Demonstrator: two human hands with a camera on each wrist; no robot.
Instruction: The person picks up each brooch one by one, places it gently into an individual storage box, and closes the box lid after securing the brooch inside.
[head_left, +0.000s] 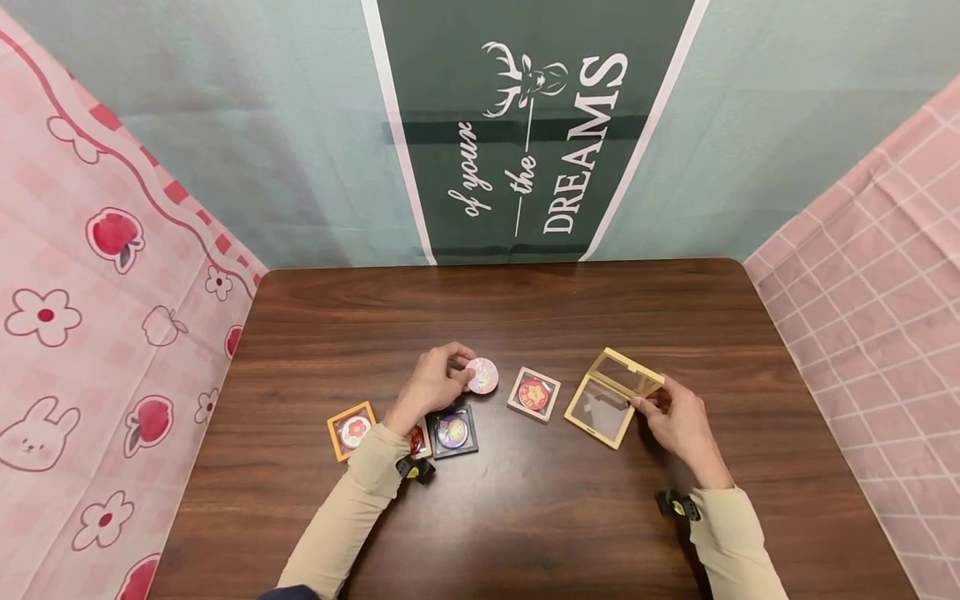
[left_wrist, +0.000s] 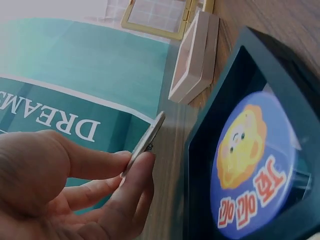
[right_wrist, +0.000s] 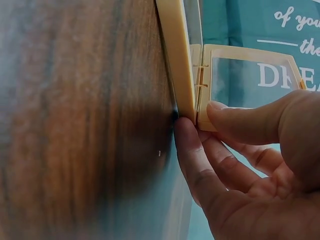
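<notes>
My left hand [head_left: 433, 380] pinches a round pale pink badge [head_left: 484, 377] by its edge between thumb and fingers. In the left wrist view the badge [left_wrist: 144, 142] appears edge-on, thin and grey. On the right, a yellow hinged display frame [head_left: 592, 432] with clear windows lies on the table, its lid raised. My right hand [head_left: 681, 421] holds that lid at the hinge-side corner. The right wrist view has the thumb on the lid's [right_wrist: 206, 117] corner, with a fingertip at the base's edge. Between the hands sits a pale pink frame [head_left: 517, 408] with a red badge.
Below my left hand lies a black frame [head_left: 459, 453] with a blue badge. Beside it a frame with a red badge [head_left: 416, 440] is partly hidden by my forearm. Further left is an orange frame [head_left: 333, 433] with a flower badge. Cloth backdrops [head_left: 315, 150] surround the wooden table [head_left: 525, 517].
</notes>
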